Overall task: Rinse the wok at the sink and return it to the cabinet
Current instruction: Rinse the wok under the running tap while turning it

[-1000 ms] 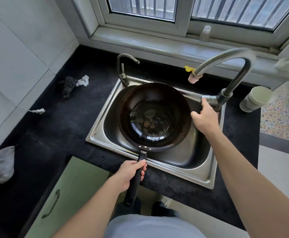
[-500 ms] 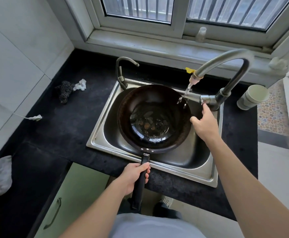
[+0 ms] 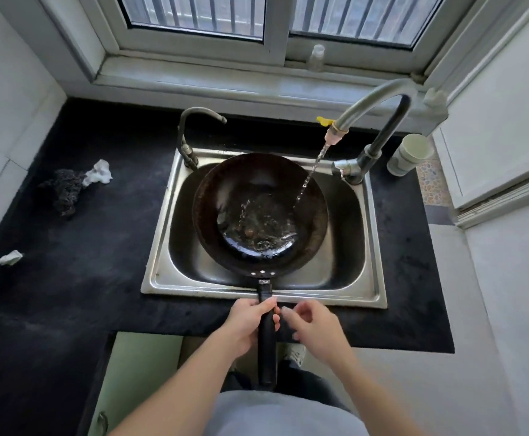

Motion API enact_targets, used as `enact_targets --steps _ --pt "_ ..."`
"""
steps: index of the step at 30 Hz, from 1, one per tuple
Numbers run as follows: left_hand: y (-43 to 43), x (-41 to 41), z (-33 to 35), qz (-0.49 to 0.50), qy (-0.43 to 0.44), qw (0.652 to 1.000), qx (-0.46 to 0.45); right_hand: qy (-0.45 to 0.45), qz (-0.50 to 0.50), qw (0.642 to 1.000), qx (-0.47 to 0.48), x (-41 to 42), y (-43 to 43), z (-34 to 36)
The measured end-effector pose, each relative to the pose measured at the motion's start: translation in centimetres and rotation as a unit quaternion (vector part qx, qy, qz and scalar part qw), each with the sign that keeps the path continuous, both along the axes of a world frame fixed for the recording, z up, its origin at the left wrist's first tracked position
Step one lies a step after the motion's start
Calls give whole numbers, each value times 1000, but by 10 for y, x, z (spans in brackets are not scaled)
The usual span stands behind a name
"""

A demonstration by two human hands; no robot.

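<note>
A dark, round wok (image 3: 307,196) sits in the steel sink (image 3: 367,240), with bits of residue and water pooled in its bottom. Its long black handle (image 3: 267,350) points toward me over the sink's front rim. My left hand (image 3: 247,325) grips that handle near the front rim. My right hand (image 3: 315,328) hovers just right of the handle, fingers apart, holding nothing. A thin stream of water (image 3: 312,173) falls from the tall curved tap (image 3: 373,105) into the wok.
A black countertop (image 3: 84,247) surrounds the sink. A dark scrubber (image 3: 63,191) and white cloth scrap (image 3: 99,174) lie left. A smaller tap (image 3: 187,133) stands at the sink's back left, a white cup (image 3: 409,154) at the right. A green cabinet door (image 3: 140,379) is below.
My right hand left the tap lever and came down beside the wok handle. The water stream has grown and now splashes into the wok. My view shifted lower.
</note>
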State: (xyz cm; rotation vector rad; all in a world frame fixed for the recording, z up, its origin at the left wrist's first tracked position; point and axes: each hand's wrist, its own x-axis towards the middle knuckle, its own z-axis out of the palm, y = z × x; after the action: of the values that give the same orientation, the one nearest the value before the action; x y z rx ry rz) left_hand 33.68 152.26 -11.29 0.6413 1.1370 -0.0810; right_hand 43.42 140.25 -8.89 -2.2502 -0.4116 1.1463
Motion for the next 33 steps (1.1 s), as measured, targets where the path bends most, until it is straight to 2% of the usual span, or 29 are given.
enact_targets --steps 2,6,10,12,14,19,27,33 --pt "4 -1 -2 -14 -3 1000 -1 39 25 998 -37 -20 0 -2" --pt "6 -1 -1 -12 -4 1000 -5 167 3 985 -50 -47 9 -6" --pt "10 -2 0 -31 4 1000 0 289 -134 948 -17 -52 23 -1" --pt "12 -2 -1 -30 1 1000 -8 316 -186 930 -13 -55 30 1" --pt "11 -3 -1 -31 -4 999 -14 278 -213 936 -23 -63 34 -3" --pt "7 -8 2 -40 -19 999 -16 79 -191 978 9 -83 27 -18" --pt "-3 -11 15 -38 -53 998 16 -24 -122 991 39 -78 12 -2" --pt "-6 8 43 45 -145 988 -16 -81 -91 988 95 -60 4 27"
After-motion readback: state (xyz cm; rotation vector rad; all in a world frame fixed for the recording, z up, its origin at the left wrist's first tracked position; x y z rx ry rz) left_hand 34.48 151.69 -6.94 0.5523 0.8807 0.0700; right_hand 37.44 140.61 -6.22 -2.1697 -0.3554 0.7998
